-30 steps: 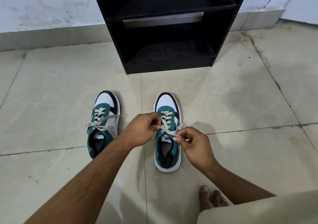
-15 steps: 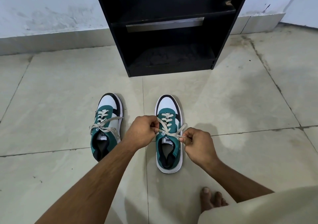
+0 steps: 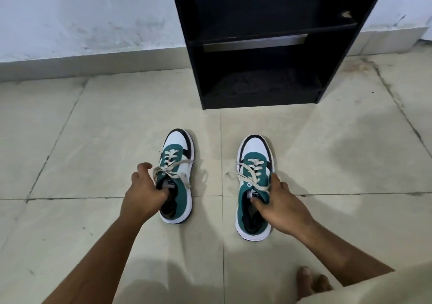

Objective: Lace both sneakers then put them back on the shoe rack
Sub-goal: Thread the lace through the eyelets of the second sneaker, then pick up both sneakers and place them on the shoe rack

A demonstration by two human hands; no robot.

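Observation:
Two green, white and black sneakers stand side by side on the tiled floor, toes pointing at the black shoe rack (image 3: 261,39). Both have cream laces tied in loose bows. My left hand (image 3: 143,192) has fingers tucked inside the collar of the left sneaker (image 3: 178,149), gripping its left side. My right hand (image 3: 281,204) holds the right side of the right sneaker (image 3: 253,150) at the collar, thumb inside the opening. Both shoes rest flat on the floor.
The rack has two open shelves, both bare, and stands against a white wall (image 3: 81,16). My bare foot (image 3: 312,282) shows at the bottom right beside beige cloth (image 3: 385,289). Tiled floor (image 3: 93,121) spreads around the shoes.
Both hands have let go of the right sneaker's laces. My left hand moved across into the left sneaker's collar, and my right hand took the right sneaker's collar. The view shifted left.

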